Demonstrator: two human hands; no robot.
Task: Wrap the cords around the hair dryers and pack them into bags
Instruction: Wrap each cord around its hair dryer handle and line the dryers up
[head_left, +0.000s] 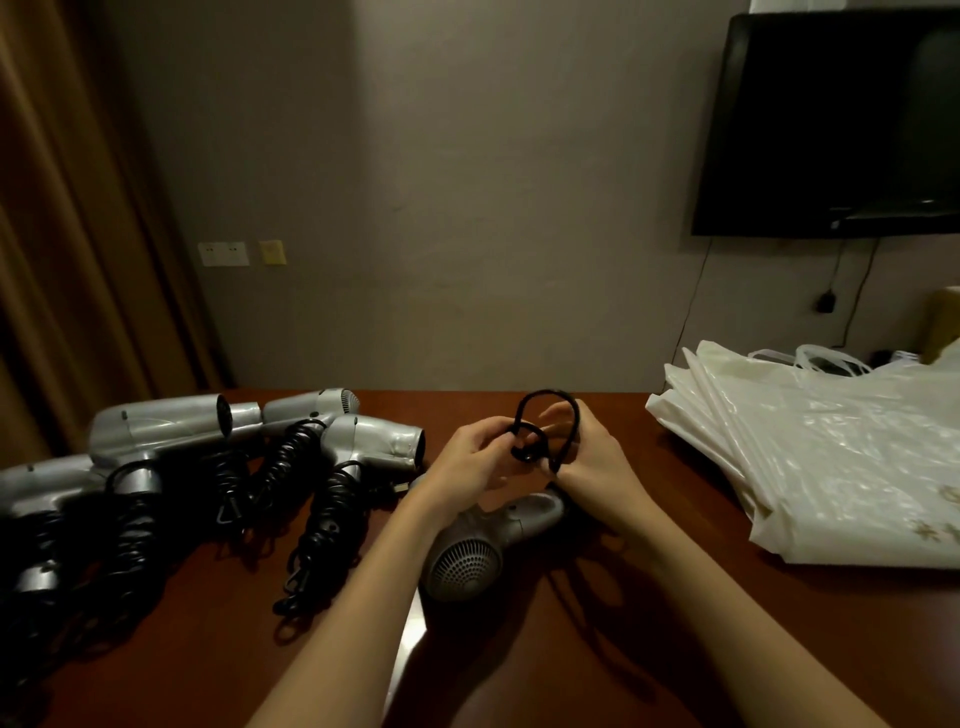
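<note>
Grey hair dryer below both hands' grip on cord

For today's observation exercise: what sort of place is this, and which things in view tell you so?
Probably a hotel room: a wall-mounted television, heavy curtains and several matching silver hair dryers lined up on a wooden desk suggest it.

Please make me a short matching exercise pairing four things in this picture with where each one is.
Things:
1. black cord
2. hair dryer with the round grille
3. plastic bags
4. television

Places:
A. stacked on the table's right side
B. on the wall, upper right
C. looped between the left hand and right hand
D. on the table below the hands

Pairs: 1-C, 2-D, 3-A, 4-B
</note>
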